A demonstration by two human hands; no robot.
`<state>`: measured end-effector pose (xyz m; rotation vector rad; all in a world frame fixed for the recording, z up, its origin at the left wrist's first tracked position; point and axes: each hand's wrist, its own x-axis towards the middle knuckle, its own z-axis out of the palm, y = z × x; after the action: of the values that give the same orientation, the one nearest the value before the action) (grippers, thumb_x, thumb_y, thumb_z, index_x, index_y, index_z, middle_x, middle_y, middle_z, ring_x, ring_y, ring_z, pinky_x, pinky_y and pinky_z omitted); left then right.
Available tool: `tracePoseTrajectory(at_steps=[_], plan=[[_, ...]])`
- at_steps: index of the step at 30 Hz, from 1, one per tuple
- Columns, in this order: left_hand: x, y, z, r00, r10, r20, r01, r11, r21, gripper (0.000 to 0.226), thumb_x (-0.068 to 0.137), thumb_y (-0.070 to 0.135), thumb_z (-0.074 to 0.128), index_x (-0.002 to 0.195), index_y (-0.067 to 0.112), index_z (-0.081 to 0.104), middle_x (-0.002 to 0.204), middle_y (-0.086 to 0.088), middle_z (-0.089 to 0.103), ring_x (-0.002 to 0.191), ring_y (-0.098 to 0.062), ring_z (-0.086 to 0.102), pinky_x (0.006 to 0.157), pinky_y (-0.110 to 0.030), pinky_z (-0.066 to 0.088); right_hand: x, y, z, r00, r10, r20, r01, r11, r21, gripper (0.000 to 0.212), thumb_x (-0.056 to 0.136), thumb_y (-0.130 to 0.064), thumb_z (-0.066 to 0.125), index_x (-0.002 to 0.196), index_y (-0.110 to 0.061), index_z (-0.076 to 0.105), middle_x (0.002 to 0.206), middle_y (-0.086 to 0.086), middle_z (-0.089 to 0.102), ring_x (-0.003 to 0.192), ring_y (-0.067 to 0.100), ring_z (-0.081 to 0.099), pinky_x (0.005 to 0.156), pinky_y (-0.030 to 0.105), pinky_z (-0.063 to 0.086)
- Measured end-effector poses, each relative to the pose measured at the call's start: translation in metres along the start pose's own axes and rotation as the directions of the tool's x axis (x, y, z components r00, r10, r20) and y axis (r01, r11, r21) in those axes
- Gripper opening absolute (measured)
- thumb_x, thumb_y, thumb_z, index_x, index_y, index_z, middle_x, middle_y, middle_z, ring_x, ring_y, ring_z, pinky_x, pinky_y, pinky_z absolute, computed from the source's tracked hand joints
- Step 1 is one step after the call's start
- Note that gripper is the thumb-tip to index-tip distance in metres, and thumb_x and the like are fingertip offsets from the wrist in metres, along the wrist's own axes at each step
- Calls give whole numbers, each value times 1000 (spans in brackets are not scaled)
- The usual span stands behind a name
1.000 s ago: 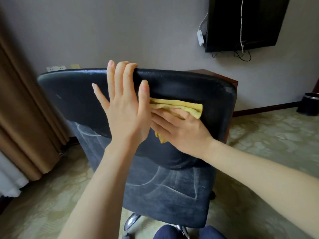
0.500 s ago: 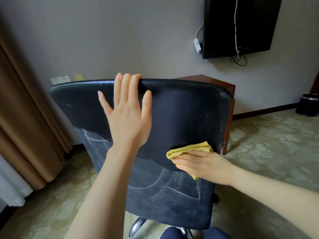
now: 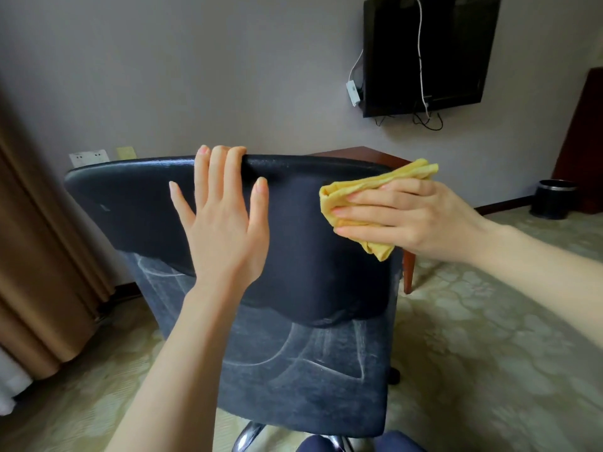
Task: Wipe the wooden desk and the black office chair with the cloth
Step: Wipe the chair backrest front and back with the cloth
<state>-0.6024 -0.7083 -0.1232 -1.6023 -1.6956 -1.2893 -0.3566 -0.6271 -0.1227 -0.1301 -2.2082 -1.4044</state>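
Note:
The black office chair (image 3: 130,203) faces away from me, its padded backrest filling the middle of the view. My left hand (image 3: 225,223) lies flat on the back of the backrest, fingers hooked over its top edge. My right hand (image 3: 401,216) presses a folded yellow cloth (image 3: 375,187) against the backrest's upper right corner. Behind the chair a corner of the wooden desk (image 3: 362,154) shows, with one leg (image 3: 408,272) visible to the right of the backrest.
A black TV (image 3: 427,50) with dangling cables hangs on the grey wall. A black bin (image 3: 554,199) stands on the patterned carpet at the right. Brown curtains (image 3: 36,249) hang at the left. Wall sockets (image 3: 88,157) sit behind the chair.
My right hand has carried the cloth from the backrest's lower right edge up to its upper right corner. My left hand stays on the backrest's top.

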Motion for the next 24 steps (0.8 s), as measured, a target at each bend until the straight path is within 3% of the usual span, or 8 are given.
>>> tracePoseTrajectory(at_steps=[7, 11, 15, 18, 21, 24], plan=[[-1, 0, 5, 999, 10, -51, -11, 1000, -7, 52, 94, 40, 21, 138, 16, 37, 150, 0, 31, 146, -17, 9, 115, -49, 3, 35, 1, 3, 994, -19, -112, 17, 1000, -13, 31, 94, -4, 56, 115, -24, 70, 122, -6, 65, 118, 16, 52, 98, 29, 39], [-1, -2, 12, 997, 15, -80, -16, 1000, -5, 50, 95, 36, 25, 137, 12, 38, 149, -5, 32, 145, -21, 11, 114, -51, 5, 60, -16, 11, 977, 116, -180, -110, 993, 39, 28, 96, -10, 52, 104, -28, 72, 120, -9, 66, 115, 15, 60, 97, 31, 39], [1, 0, 17, 997, 19, -81, -19, 1000, 1, 50, 95, 32, 23, 139, 11, 35, 150, -6, 30, 145, -21, 10, 114, -51, 4, 72, -47, 39, 951, 234, -200, -236, 972, 11, 20, 95, -21, 56, 101, -29, 73, 122, -10, 64, 119, 13, 52, 100, 32, 33], [0, -1, 14, 999, 19, -50, -19, 1000, 18, 51, 93, 33, 22, 139, 14, 34, 150, -4, 28, 145, -18, 8, 115, -51, 4, 59, -86, 68, 974, 212, -77, -213, 977, 1, 21, 96, -22, 51, 106, -26, 69, 133, -7, 58, 125, 14, 45, 104, 31, 29], [2, -5, 8, 999, 38, -16, -37, 998, 58, 52, 94, 36, 21, 141, 17, 32, 151, -1, 27, 145, -16, 8, 115, -51, 3, 36, -128, 85, 978, 188, 95, -194, 979, 55, 21, 94, -21, 49, 97, -31, 68, 132, -11, 56, 122, 10, 49, 105, 28, 29], [3, -7, 4, 999, 42, 15, -43, 996, 79, 52, 94, 39, 20, 141, 20, 31, 151, 2, 26, 145, -14, 7, 115, -50, 1, 1, -156, 91, 971, 98, 219, -120, 989, 90, 34, 96, -17, 36, 98, -32, 66, 132, -12, 55, 125, 10, 43, 108, 29, 25]])
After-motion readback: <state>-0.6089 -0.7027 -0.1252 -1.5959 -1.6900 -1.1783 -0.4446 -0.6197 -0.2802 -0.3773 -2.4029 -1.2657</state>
